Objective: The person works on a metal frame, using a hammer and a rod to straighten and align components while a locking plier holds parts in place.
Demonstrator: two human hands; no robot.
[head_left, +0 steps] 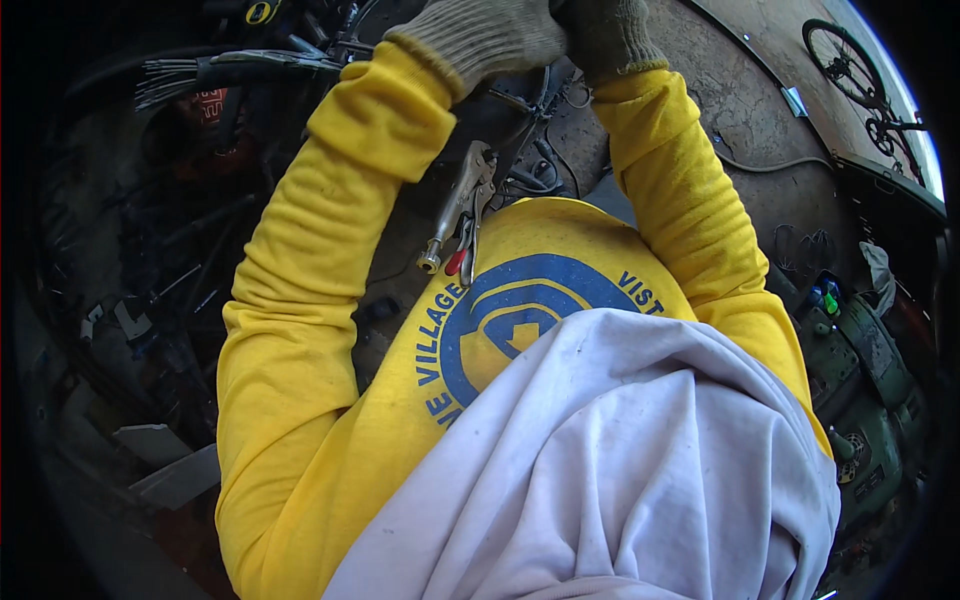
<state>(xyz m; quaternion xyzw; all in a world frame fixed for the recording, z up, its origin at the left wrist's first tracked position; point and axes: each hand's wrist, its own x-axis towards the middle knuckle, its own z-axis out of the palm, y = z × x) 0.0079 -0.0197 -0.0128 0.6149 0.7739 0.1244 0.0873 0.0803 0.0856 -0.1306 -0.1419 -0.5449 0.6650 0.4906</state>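
Observation:
My left hand [490,38] and my right hand [606,36] are close together at the top edge, both in grey-brown knit work gloves. Their fingers run out of the picture or are hidden, so neither their pose nor anything in them shows. Below my left wrist, locking pliers [466,200] with a red release lever are tilted in front of my yellow shirt, apart from both hands. Under the gloves lies a dark cluster of metal parts and cables [535,150], partly covered by my arms.
A bundle of thin rods or wires [235,68] juts out at upper left above dark clutter. On the right are a hose [770,165] on the worn floor, a bicycle [848,68] and green metal equipment [870,400]. Pale cloth [620,460] drapes over my front.

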